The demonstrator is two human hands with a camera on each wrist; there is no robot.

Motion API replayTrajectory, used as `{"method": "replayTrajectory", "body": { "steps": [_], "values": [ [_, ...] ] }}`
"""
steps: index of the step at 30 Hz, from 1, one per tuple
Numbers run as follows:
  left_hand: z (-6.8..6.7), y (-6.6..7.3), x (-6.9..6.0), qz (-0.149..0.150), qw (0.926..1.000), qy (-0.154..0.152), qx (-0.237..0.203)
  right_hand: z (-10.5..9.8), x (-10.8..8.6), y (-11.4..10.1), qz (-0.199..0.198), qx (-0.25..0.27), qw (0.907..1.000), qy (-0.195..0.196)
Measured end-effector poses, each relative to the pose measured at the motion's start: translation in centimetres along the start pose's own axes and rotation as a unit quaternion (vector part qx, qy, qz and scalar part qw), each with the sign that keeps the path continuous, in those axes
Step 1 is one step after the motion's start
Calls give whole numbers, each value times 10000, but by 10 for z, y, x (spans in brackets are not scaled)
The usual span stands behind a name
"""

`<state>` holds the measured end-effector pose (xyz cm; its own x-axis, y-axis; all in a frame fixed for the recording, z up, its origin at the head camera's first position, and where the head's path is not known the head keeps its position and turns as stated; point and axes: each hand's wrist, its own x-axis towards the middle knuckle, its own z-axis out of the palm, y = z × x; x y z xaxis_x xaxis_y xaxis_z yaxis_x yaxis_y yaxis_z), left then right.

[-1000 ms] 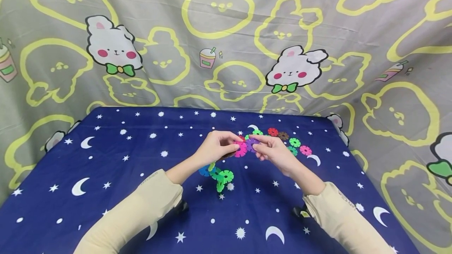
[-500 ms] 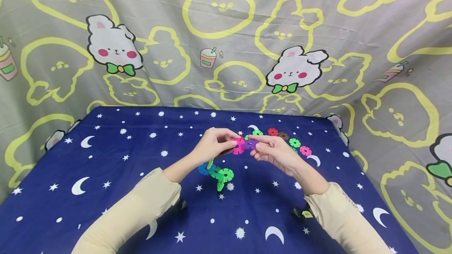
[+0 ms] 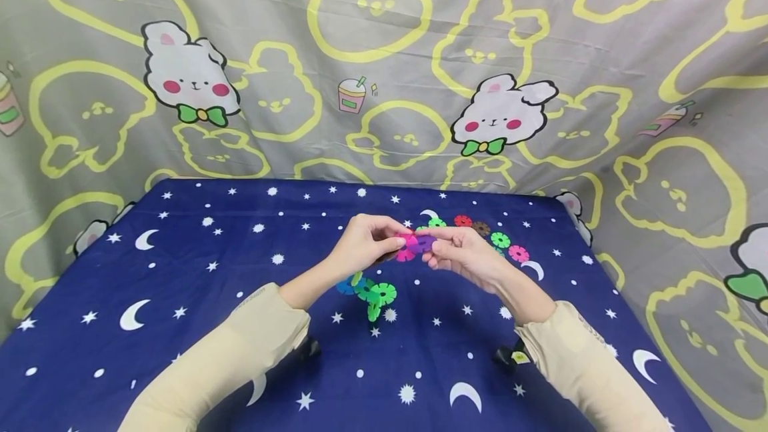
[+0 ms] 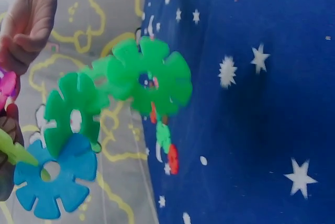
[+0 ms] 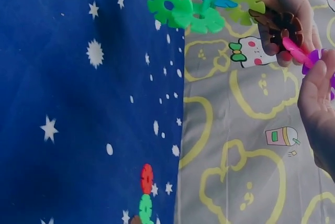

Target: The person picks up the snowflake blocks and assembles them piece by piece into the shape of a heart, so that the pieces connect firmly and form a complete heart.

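In the head view my left hand (image 3: 363, 245) holds a chain of notched plastic snowflake discs, its thumb on the pink snowflake disc (image 3: 405, 250). My right hand (image 3: 471, 259) pinches a purple snowflake disc (image 3: 425, 244), which meets the pink one edge to edge; how deep their slots interlock I cannot tell. A brown disc (image 5: 289, 28) sits by the left palm in the right wrist view. From there the chain runs through a yellow-green disc (image 5: 245, 5) and a blue disc (image 4: 78, 156) to several green discs (image 4: 178, 80), hanging above the table.
Loose snowflake discs lie on the table beyond the right hand, among them a red one (image 3: 463, 221), a brown one (image 3: 481, 228), a green one (image 3: 501, 240) and a pink one (image 3: 519, 254). A star-patterned blue cloth (image 3: 228, 345) covers the table; a printed curtain (image 3: 396, 39) hangs behind.
The purple disc has tilted in the right fingers, from facing the head camera to more edge-on. Both hands have risen slightly, and the chain with them.
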<state>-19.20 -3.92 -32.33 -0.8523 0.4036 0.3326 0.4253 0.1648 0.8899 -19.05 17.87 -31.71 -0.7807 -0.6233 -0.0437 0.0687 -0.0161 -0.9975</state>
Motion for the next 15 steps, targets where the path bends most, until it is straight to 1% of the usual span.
{"method": "replayTrajectory", "body": {
  "steps": [2, 4, 9, 12, 15],
  "values": [
    [-1, 1, 0, 46, 10000, 24, 78, 0, 1, -1, 13, -34, 10000, -32],
    [-2, 1, 0, 69, 9999, 5, 96, 0, 2, 0, 53, -186, 9998, -12],
    [-6, -2, -2, -12, 9997, -208, -108, 0, 3, 4, 102, -535, 9984, 155],
    [-8, -2, -3, -128, 9990, -343, -263, 1, 2, 6, 5, -465, 9986, 258],
    [-10, -2, -3, -270, 9978, -458, -399, 1, 1, 8, -232, -450, 9978, 420]
  ]
}}
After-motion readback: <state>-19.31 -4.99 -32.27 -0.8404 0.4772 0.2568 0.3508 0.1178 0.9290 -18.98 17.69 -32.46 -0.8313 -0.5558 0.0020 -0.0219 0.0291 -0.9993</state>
